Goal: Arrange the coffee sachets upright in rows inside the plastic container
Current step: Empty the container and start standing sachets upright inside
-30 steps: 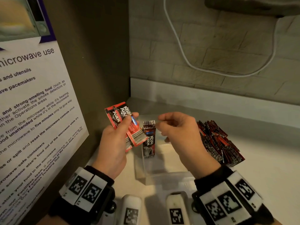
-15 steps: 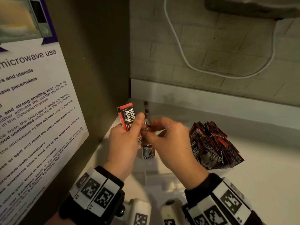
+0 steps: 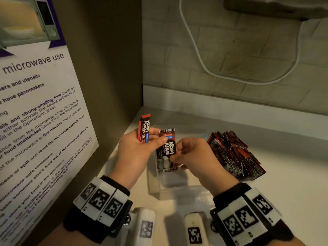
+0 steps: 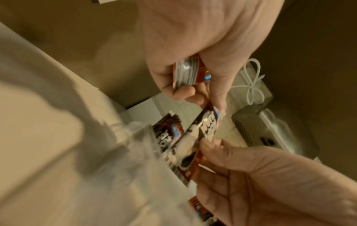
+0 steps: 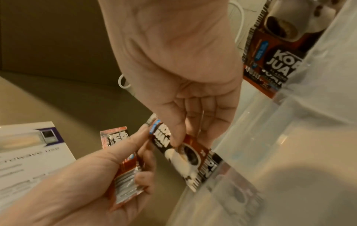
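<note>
The right hand (image 3: 192,157) pinches one coffee sachet (image 3: 166,150) upright, its long axis vertical, directly above the clear plastic container (image 3: 177,189) on the worktop (image 3: 284,192) — the move is straight down. The left hand (image 3: 136,153) has its grip closed on spare sachets (image 3: 144,128), just beside. The sachet pile (image 3: 234,155) lies to the right.

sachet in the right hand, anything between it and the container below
Nothing visible. The right hand pinches the sachet over the open container; one sachet already stands at the back, with bare floor in front.
</note>
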Demonstrator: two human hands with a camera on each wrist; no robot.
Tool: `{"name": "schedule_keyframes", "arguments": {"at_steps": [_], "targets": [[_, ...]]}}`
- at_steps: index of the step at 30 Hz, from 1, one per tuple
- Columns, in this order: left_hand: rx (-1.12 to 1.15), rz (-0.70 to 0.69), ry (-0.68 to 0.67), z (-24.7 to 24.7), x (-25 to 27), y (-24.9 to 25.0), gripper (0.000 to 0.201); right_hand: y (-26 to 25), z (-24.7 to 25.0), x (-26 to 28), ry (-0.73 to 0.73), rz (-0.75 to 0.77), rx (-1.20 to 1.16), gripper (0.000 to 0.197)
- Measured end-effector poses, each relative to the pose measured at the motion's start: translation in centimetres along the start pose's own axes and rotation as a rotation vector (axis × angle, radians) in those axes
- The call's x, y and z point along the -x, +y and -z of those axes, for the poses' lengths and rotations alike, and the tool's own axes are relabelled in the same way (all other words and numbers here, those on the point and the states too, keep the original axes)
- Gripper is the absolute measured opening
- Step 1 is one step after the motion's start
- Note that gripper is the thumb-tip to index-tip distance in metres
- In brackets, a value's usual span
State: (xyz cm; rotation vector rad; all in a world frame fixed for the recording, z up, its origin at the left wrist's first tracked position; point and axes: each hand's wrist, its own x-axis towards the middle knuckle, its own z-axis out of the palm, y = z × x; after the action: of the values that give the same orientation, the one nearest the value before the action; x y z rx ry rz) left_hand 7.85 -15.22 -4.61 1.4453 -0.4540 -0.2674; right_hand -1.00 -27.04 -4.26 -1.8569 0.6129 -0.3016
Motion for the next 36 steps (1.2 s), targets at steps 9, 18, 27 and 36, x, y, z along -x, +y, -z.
{"name": "schedule_keyframes", "arguments": {"at_steps": [9,18,27,36], "targets": [[-0.113,0.167,-0.008,-0.2,1.1,-2.5,0.029,2.4,-1.7,-2.0,0.054,-0.14,0.216,0.031],[-0.059,0.294,-0.095,-0.7,2.5,-2.7,0.019,2.5,-2.8,-2.1,0.148,-0.052,0.428,0.021],[-0.028,0.293,-0.206,-1.0,3.0,-1.8,0.023,2.4,-3.7,-2.0,-0.011,0.037,0.616,0.014],[-0.035,0.305,-0.228,-0.8,3.0,-1.3,0.019,2.5,-3.7,-2.1,-0.007,0.04,0.629,0.015]]}}
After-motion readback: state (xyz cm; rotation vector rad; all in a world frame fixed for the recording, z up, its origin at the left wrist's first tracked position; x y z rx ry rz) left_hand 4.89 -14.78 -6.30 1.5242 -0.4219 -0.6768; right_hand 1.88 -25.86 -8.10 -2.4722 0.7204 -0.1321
